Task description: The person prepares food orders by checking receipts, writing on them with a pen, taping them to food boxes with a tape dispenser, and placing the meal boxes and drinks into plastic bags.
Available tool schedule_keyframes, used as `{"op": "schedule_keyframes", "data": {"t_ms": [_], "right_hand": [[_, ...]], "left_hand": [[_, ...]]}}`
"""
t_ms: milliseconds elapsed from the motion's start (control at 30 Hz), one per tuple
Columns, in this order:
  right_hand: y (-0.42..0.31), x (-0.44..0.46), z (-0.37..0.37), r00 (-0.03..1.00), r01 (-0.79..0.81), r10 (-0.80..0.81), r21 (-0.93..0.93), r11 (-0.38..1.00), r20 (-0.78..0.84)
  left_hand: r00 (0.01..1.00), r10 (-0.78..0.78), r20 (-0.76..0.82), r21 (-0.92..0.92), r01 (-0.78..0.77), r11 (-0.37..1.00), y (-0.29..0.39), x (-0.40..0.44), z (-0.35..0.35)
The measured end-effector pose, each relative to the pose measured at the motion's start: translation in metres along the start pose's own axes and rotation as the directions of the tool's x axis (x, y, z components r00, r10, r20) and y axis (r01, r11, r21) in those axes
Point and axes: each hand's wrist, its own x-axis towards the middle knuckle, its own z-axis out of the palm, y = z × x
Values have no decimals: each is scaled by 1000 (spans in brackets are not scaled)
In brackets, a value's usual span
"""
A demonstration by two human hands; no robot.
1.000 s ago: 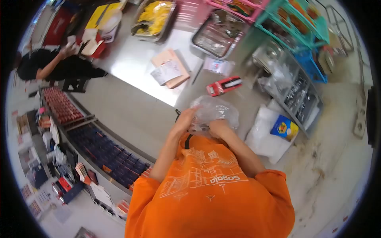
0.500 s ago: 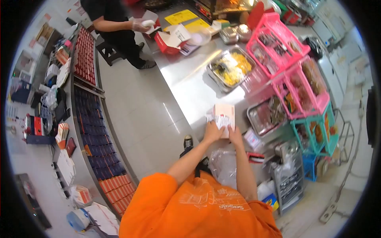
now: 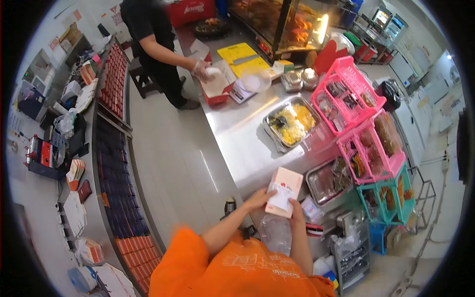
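Observation:
A pale pink carton [image 3: 289, 179] is held between my two hands above the near end of the steel counter. My left hand [image 3: 260, 198] grips its left side, and my right hand [image 3: 296, 210] closes round the lower right side. Across the carton's face lies a white printed slip of paper [image 3: 281, 196], with fingers of both hands at its edges. Beside my right hand is a small white packet [image 3: 311, 209]. A clear plastic bag [image 3: 276, 233] sits just below the hands.
On the steel counter [image 3: 237, 143] stand a foil tray of yellow food [image 3: 293, 124] and a metal tray [image 3: 321, 185]. Pink baskets [image 3: 341, 96] and a teal basket [image 3: 371, 203] line the right side. Across the counter, a co-worker's gloved hand [image 3: 202, 71] is at an open red box [image 3: 217, 94].
My view has tilted up, showing more of the lit food cabinet. The slip now lies flatter on the carton. The co-worker's hand has brought a white item over to the open red box.

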Motion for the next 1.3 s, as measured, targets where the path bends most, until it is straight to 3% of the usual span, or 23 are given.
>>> {"op": "schedule_keyframes", "data": {"t_ms": [33,100,167,367,400,500,600,700,767,800,833,867,900,967,1033,1100,1200,1300], "right_hand": [[2,-11,-2,1000,10,-11,55,998,26],[-5,-34,1,994,2,-26,223,975,103],[-26,-63,23,959,113,-175,262,958,224],[-28,-98,2,908,202,-324,398,895,267],[-32,-111,1,892,220,-341,375,901,297],[-20,-128,-9,885,276,-418,491,827,207],[-17,-147,-25,878,322,-455,523,789,147],[-17,-163,-42,866,394,-494,504,768,74],[2,-164,-82,905,396,-412,561,727,-106],[11,-164,-108,853,518,-483,418,746,-195],[1,-184,-117,812,575,-500,270,772,-301],[-14,-206,-126,775,545,-474,64,836,-418],[-16,-220,-144,715,582,-540,-49,811,-444],[-49,-247,-156,653,672,-656,-110,732,-378],[-70,-271,-164,625,698,-748,-267,664,-224],[-78,-291,-168,670,616,-731,-453,644,-127],[-86,-290,-155,785,510,-607,-683,523,122],[-76,-257,-136,873,483,-259,-799,357,412]], "left_hand": [[996,11,86,-71,-5,997,13,-12,8],[967,-99,236,-146,136,980,8,-8,10],[951,-136,279,-157,185,970,17,-13,20],[793,-277,543,128,248,960,13,-10,45],[780,-306,546,301,158,940,24,-16,47],[827,-281,487,235,186,954,29,-38,79],[797,-309,519,108,297,949,10,-41,102],[887,-271,375,332,144,932,-11,-40,122],[897,8,442,396,-203,895,1,-49,135],[976,-163,142,659,29,751,23,-59,154],[970,174,171,841,-236,488,7,-63,151],[881,343,325,831,-439,342,0,-73,149],[863,316,394,886,-448,118,-19,-78,141],[948,131,290,955,-295,22,-3,-100,162],[989,77,123,989,-129,76,-37,-91,148],[996,93,3,981,-20,191,-67,-78,129],[996,72,45,965,-62,255,-77,-66,113],[964,-260,49,605,179,776,-75,-50,101]]}}
